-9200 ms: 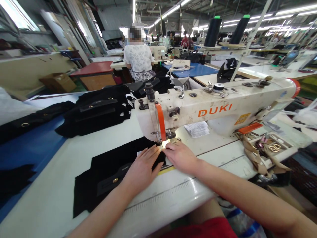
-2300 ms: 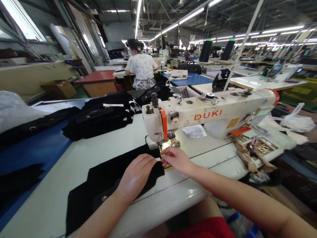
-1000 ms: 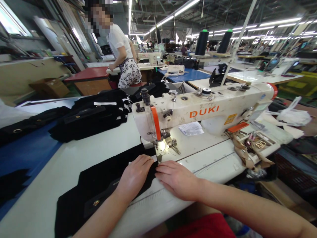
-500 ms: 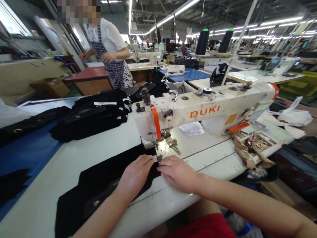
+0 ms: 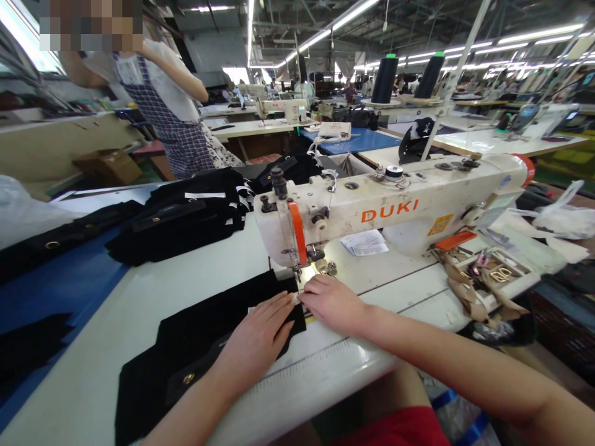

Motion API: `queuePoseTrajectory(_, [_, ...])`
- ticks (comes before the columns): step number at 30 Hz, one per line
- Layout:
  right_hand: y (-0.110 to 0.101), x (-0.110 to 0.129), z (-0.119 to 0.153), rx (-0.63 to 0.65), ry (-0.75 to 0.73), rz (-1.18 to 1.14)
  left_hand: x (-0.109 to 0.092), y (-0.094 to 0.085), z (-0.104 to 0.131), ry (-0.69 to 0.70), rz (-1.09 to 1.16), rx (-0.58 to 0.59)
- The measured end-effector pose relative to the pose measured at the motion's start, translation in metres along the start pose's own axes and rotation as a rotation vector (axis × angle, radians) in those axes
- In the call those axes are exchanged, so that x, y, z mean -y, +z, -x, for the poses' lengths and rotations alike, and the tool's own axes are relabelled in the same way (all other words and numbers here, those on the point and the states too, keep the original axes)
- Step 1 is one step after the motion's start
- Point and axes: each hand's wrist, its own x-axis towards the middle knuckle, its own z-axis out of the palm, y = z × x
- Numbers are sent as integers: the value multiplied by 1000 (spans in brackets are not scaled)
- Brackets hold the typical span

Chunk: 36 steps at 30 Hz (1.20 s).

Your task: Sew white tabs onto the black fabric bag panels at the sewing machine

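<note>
A black fabric panel [image 5: 204, 331] with a brass-coloured eyelet lies on the white sewing table, its right end beside the needle area of the sewing machine [image 5: 390, 207]. My left hand [image 5: 258, 337] rests on the panel with fingers stretched out, the tips touching a small white label [image 5: 296, 298] at the edge. My right hand [image 5: 332, 303] is closed, its thumb and forefinger pinching at that label just in front of the presser foot. The fingers partly cover the label.
Stacked black panels [image 5: 181, 214] lie at the back left. White paper slips [image 5: 365, 242] sit on the machine bed. A parts tray [image 5: 504, 272] holds metal rings at the right. Behind the table, a person [image 5: 162, 105] in a checked apron stands at the left.
My right hand has moved up and left, closer to the needle area, and now pinches at the label. My left hand has shifted slightly lower. The person behind has raised an arm and moved left.
</note>
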Motion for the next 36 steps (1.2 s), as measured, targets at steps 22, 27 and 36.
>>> queuePoseTrajectory(22, [-2,-17,-11,38,65,9,25,11,-27,15,122,10])
queuePoseTrajectory(27, [0,-16,-9,36,67,9,23,13,-24,24,110,22])
queuePoseTrajectory(36, [1,-18,-10,15,73,1,24,14,-27,-21,141,36])
